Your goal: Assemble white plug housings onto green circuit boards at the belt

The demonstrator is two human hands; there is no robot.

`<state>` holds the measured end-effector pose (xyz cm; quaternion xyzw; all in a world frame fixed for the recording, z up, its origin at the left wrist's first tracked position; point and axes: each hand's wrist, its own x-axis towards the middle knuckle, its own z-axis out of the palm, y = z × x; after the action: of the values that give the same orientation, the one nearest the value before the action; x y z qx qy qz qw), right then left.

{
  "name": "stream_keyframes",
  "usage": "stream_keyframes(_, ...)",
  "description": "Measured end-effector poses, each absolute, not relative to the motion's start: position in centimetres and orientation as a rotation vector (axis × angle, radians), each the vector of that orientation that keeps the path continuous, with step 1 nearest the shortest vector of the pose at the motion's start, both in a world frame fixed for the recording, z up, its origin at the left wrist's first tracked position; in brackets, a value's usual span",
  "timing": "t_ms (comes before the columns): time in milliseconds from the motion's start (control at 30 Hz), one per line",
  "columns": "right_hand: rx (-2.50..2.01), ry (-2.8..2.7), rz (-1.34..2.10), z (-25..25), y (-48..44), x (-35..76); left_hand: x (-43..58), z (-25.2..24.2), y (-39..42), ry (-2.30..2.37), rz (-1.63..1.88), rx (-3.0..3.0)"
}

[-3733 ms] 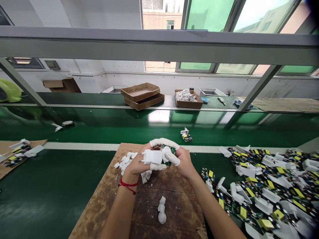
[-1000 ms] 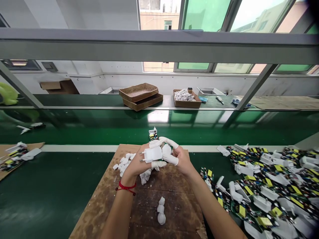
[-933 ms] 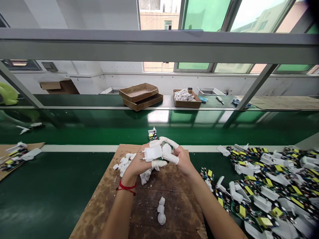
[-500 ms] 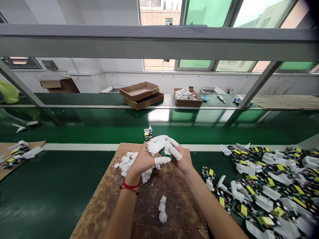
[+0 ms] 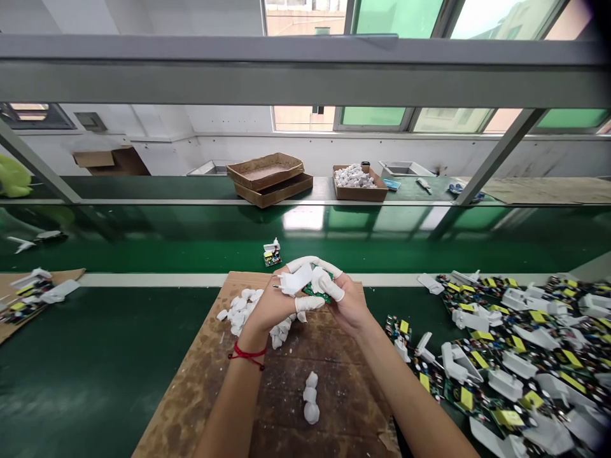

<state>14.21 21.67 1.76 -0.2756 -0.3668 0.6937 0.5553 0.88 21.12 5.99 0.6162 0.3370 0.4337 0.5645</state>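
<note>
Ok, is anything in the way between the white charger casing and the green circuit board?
Nothing visible separates them: the left hand holds the white charger casing beside the green circuit board, which the right hand grips. A white finger cot laps over the board.

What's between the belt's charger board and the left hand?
Head view: green belt and the cardboard sheet's edge separate the charger board from the left hand.

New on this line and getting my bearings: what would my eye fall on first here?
Front and centre, the left hand grips a white plug casing beside a green circuit board, near the right hand, above a cardboard sheet. To the right sprawls a heap of boards and casings. Beyond, a cardboard tray of white pieces stands on the far shelf.
</note>
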Motion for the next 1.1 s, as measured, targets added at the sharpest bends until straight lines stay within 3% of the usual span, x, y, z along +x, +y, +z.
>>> stream_keyframes(633,-0.672,-1.095,1.531,1.7,21.8,14.3,0.9,5.8,21.6,0.915,1.074,1.473)
stream_keyframes(867,-0.701,-1.076,1.606,0.3,21.7,13.8,-0.1,3.7,22.4,0.724,1.388,1.263)
stream_keyframes(1100,-1.046,-1.641,1.382,0.0,22.3,14.6,-0.8,4.4,22.4,0.627,1.543,1.202)
